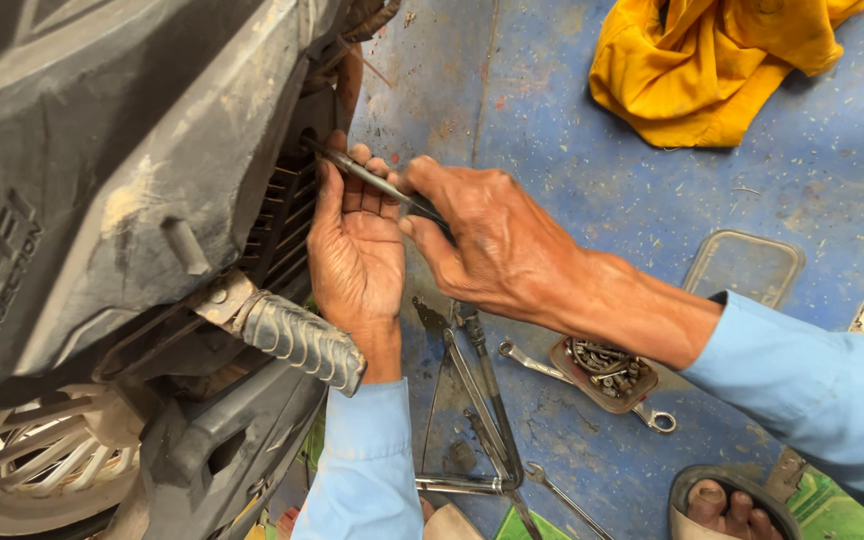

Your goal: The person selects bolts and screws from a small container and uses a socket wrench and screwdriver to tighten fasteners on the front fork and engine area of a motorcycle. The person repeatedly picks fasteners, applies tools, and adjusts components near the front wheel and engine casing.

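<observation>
My right hand (492, 240) grips the handle of a thin metal tool (367, 178), a screwdriver by its look. Its tip points at the ribbed black grille (277, 215) on the side of a dusty grey scooter body (122, 150). My left hand (352, 250) is palm up beside the grille, fingers steadying the tool's shaft near the tip. Both arms wear light blue sleeves. A ribbed rubber footpeg (302, 340) sticks out just below my left hand.
On the blue floor lie several wrenches (482, 400), a small tray of nuts and bolts (607, 368), a clear plastic lid (742, 265) and a yellow cloth (712, 65). A wheel (42, 460) shows at lower left, a sandalled foot (727, 505) at the bottom right.
</observation>
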